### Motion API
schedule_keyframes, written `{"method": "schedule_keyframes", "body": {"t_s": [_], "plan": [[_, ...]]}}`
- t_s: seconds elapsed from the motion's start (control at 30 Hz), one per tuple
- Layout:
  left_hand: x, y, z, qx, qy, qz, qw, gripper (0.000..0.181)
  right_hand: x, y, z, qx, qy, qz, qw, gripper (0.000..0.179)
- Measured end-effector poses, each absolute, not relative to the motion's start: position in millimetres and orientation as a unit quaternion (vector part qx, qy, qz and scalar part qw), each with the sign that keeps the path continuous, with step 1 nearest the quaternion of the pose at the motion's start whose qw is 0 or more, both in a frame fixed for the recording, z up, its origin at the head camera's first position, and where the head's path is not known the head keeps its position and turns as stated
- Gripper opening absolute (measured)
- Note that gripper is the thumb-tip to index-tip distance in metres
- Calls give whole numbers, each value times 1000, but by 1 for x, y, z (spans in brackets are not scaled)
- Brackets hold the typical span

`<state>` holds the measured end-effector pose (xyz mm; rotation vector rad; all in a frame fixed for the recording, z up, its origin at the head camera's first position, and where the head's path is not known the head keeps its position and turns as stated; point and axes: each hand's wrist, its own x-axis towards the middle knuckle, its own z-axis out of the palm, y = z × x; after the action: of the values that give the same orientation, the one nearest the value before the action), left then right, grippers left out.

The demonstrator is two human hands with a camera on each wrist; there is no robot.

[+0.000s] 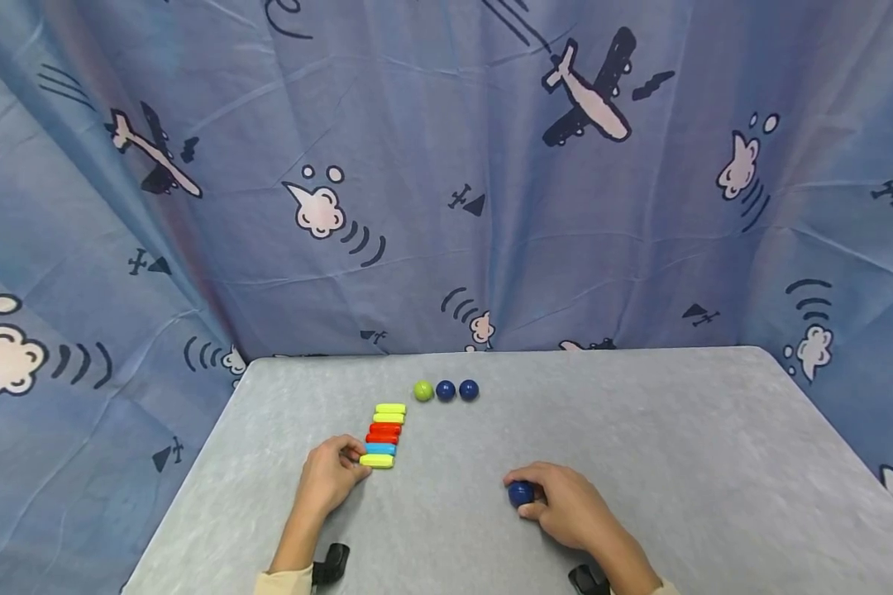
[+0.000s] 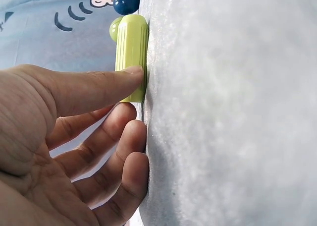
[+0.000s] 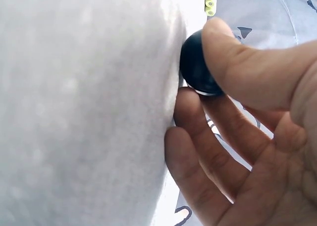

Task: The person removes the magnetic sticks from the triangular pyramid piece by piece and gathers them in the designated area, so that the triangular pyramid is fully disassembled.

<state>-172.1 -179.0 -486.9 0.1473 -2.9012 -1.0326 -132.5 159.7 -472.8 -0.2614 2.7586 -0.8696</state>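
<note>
On the left, my left hand (image 1: 329,478) pinches the end of the nearest yellow-green stick (image 1: 377,461), a short ribbed piece. Its thumb lies on the near side of the stick (image 2: 132,42) in the left wrist view, the other fingers loosely curved below. That stick ends a row with a light blue stick (image 1: 381,449), red sticks (image 1: 383,439) and more yellow-green sticks (image 1: 389,418). My right hand (image 1: 575,508) grips a glossy dark blue ball (image 1: 521,494) between thumb and fingers, low at the tabletop. The right wrist view shows the thumb over the ball (image 3: 194,62).
Beyond the sticks, a green ball (image 1: 422,391) and two dark blue balls (image 1: 446,391) stand side by side in a line. All lie on a pale grey covered table (image 1: 677,438). A blue curtain (image 1: 417,165) printed with airplanes hangs behind the table and at its sides.
</note>
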Motion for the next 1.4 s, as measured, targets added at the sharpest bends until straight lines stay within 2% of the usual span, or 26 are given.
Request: {"method": "schedule_keyframes", "body": {"t_s": [1.4], "plan": [[-173, -180, -488, 65, -937, -344, 19, 22, -134, 160, -477, -87, 940, -308, 121, 33]]}}
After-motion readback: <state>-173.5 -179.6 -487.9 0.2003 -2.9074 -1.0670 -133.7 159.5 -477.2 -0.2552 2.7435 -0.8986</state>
